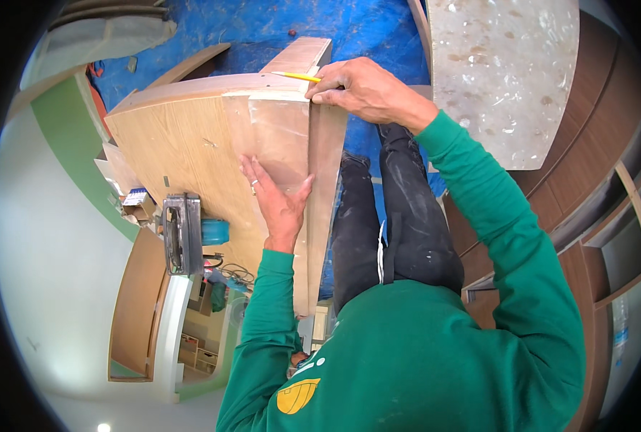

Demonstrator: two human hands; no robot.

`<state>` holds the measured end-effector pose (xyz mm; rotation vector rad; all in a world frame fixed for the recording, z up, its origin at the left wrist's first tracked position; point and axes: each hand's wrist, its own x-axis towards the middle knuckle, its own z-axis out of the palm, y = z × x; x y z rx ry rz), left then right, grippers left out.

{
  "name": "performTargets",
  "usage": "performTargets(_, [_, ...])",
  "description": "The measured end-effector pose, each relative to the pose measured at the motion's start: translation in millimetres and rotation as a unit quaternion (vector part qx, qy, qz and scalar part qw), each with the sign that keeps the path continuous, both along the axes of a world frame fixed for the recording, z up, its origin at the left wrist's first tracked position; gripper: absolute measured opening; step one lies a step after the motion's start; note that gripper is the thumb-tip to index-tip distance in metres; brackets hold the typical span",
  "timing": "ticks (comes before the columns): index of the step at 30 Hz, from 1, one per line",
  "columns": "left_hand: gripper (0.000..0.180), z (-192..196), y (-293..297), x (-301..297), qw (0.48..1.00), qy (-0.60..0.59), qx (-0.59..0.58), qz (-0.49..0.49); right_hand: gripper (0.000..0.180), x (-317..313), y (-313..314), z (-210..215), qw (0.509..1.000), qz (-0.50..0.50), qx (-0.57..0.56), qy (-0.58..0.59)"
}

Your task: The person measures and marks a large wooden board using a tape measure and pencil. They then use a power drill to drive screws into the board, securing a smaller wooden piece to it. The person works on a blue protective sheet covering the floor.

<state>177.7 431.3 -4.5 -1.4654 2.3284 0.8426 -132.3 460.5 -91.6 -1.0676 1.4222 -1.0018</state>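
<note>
Clock taken from mid-view, 12 at top. Your right hand, between 12 and 1 o'clock, pinches a yellow pencil between thumb and fingers; its tip points toward 9. The pencil lies between 11 and 12 o'clock, just over the top edge of the wooden panel; whether the tip touches wood, you cannot tell from this view. Your left hand, at 9 o'clock just off centre, grasps nothing: fingers spread, palm side toward the panel's brownish face, thumb up toward 1, a ring on one finger. The panel reaches from about 10 o'clock to near centre, pale wood grain on its left part. At 9 o'clock, by the panel's left side, sits a power tool with a dark base and teal body; a coiled cable shows near it, toward 8. A blue sheet covers the floor at 12, below the panel. A grey, white-spotted board stands out near 2 o'clock. Your green sleeves run from the lower part of the view up to both wrists; your dark trousers, dusted pale, show right of centre, toward 3.
</note>
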Motion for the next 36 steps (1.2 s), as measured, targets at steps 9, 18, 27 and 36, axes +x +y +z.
performTargets(9, [0.124,-2.0,1.2,3.7,1.000,0.003,-0.006,-0.009,0.028,4.6,4.9,2.3,1.000,-0.013,0.017,-0.008])
performTargets(18, [0.124,-1.6,1.7,4.1,1.000,0.025,-0.004,-0.010,0.028,12.7,9.5,9.6,0.998,-0.050,-0.013,0.030])
performTargets(27, [0.128,-4.1,2.5,6.6,1.000,0.006,0.004,0.011,0.024,11.9,6.6,8.9,0.999,-0.029,0.000,0.033])
performTargets(36, [0.129,-3.9,2.8,6.0,1.000,0.016,-0.006,0.009,0.026,11.7,3.6,17.4,0.998,-0.004,0.037,0.058])
